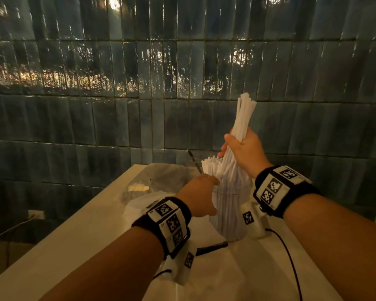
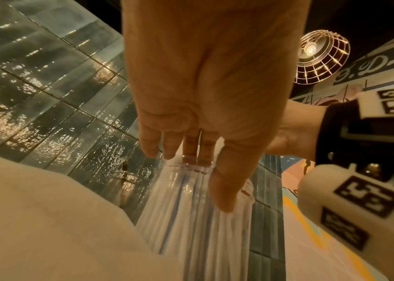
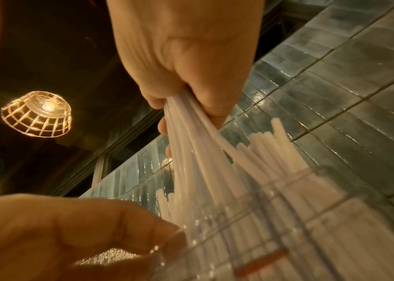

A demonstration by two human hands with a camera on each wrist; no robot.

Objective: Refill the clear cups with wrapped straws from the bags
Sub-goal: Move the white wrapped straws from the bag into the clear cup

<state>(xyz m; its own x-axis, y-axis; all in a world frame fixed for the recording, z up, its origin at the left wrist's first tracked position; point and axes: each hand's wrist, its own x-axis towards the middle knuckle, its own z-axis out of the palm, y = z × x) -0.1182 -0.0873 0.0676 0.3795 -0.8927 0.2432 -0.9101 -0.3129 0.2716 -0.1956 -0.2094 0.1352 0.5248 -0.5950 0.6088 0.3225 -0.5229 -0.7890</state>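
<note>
Straws [image 1: 240, 127] in white wrappers run as 1 bundle through the right hand [image 1: 241, 148], whose fingers and thumb are curled tight round its middle. The bundle's long axis stands nearly upright, tipped a little to the right at the top, and its lower ends already reach down inside the clear cup [image 1: 230, 216] directly below the fist, so the coming move looks like a straight downward feed. The left hand [image 1: 201, 193] lies against the cup's left side near the rim, fingers fairly straight and spread along the wall; it steadies rather than clasps, as far as the left wrist view shows. The cup stands on the pale table [image 1: 78, 231] and is already packed with upright straws. Behind it lies a crumpled clear bag [image 1: 161, 174], contents unclear.
</note>
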